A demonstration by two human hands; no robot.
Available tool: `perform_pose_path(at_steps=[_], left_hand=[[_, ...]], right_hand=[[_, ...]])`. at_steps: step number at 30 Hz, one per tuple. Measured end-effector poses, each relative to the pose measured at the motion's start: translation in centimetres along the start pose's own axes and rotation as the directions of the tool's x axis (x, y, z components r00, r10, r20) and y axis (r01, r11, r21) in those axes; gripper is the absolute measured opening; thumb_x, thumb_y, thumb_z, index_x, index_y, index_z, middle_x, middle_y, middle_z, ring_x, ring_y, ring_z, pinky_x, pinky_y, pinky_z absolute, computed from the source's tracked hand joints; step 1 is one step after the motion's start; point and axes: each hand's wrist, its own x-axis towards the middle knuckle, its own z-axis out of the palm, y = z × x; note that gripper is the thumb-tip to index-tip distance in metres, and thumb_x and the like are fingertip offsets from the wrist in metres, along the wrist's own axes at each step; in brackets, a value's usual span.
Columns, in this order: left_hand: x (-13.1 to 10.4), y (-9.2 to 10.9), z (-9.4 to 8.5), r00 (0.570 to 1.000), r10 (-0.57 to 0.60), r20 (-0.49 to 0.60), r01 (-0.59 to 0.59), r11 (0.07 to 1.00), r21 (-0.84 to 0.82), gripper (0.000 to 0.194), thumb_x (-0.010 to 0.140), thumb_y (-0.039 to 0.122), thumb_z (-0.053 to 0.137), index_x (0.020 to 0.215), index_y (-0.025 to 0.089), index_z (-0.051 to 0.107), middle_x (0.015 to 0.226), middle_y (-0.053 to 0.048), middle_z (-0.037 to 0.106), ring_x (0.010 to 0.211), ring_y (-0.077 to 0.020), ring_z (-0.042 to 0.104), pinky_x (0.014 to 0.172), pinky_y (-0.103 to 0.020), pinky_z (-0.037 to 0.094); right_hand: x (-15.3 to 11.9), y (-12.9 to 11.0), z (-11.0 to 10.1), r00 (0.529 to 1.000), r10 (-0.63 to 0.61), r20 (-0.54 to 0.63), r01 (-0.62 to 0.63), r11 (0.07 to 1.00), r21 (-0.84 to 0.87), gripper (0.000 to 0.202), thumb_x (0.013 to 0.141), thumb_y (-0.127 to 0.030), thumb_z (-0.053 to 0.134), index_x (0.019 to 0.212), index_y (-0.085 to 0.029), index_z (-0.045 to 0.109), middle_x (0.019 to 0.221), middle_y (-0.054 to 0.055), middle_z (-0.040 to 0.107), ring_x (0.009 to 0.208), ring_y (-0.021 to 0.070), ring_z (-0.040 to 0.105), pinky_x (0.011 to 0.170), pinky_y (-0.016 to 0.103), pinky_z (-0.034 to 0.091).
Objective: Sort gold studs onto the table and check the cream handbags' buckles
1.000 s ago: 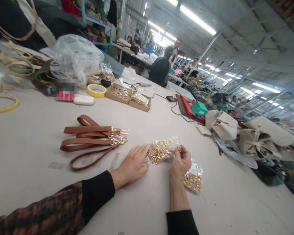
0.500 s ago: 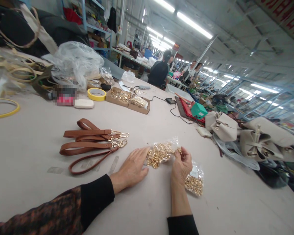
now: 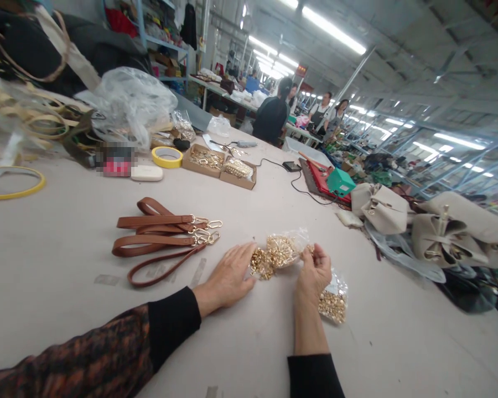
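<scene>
Low in the middle of the frame, the left hand [image 3: 228, 276] lies flat on the pale grey worktable [image 3: 58, 260], fingers stretched out side by side, their tips touching a spill of small gold metal clasps [image 3: 262, 264] at the mouth of a clear plastic bag of gold hardware [image 3: 283, 247]. Just to its right, the right hand [image 3: 314, 273] is curled, thumb and fingertips pinching the far edge of that bag, which sits between the two hands. Under the right wrist, toward the lower right, lies a second clear packet of round gold studs [image 3: 333, 303]. Left of centre, well apart from the hands, several brown leather straps with gold snap hooks [image 3: 166, 239] lie in a loose stack. Further up sit two shallow cardboard boxes of gold fittings [image 3: 219, 165], a roll of yellow tape [image 3: 166, 157] and a crumpled clear plastic sheet [image 3: 130, 102]. At the right edge, beige fabric bags [image 3: 402, 218] are heaped
</scene>
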Motion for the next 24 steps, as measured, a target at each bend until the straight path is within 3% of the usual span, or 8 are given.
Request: perform_pose_path(at_steps=[12, 16, 24], left_hand=[[-0.06, 0.24, -0.35, 0.999, -0.036, 0.038, 0.037, 0.999, -0.022, 0.075, 0.076, 0.02, 0.055, 0.145, 0.007, 0.03, 0.152, -0.017, 0.036, 0.141, -0.0267, 0.032, 0.12, -0.044, 0.024], [-0.02, 0.31, -0.47, 0.999, -0.028, 0.029, 0.028, 1.0, -0.004, 0.072, 0.077, 0.019, 0.054, 0.144, 0.007, 0.03, 0.151, -0.018, 0.037, 0.14, -0.0269, 0.033, 0.119, -0.045, 0.025], [0.08, 0.19, -0.22, 1.0, -0.001, 0.006, 0.001, 1.0, 0.007, 0.069, 0.079, 0.02, 0.055, 0.143, 0.009, 0.032, 0.149, -0.018, 0.04, 0.139, -0.0266, 0.035, 0.117, -0.045, 0.027]], right_hand=[[-0.13, 1.11, 0.56, 0.962, 0.257, 0.09, -0.272, 0.923, 0.273, 0.049, 0.058, -0.031, 0.077, 0.102, -0.02, 0.058, 0.086, -0.002, 0.061, 0.074, 0.0103, 0.059, 0.064, 0.021, 0.05], [-0.05, 1.12, 0.75, 0.925, 0.343, 0.164, -0.378, 0.872, 0.311, 0.049, 0.056, -0.027, 0.075, 0.1, -0.019, 0.056, 0.082, -0.002, 0.063, 0.068, 0.0115, 0.06, 0.06, 0.023, 0.052], [0.12, 0.42, 0.08, 0.881, 0.408, 0.238, -0.468, 0.825, 0.317, 0.042, 0.057, -0.019, 0.069, 0.097, -0.021, 0.053, 0.08, -0.005, 0.064, 0.062, 0.0093, 0.059, 0.057, 0.02, 0.05]])
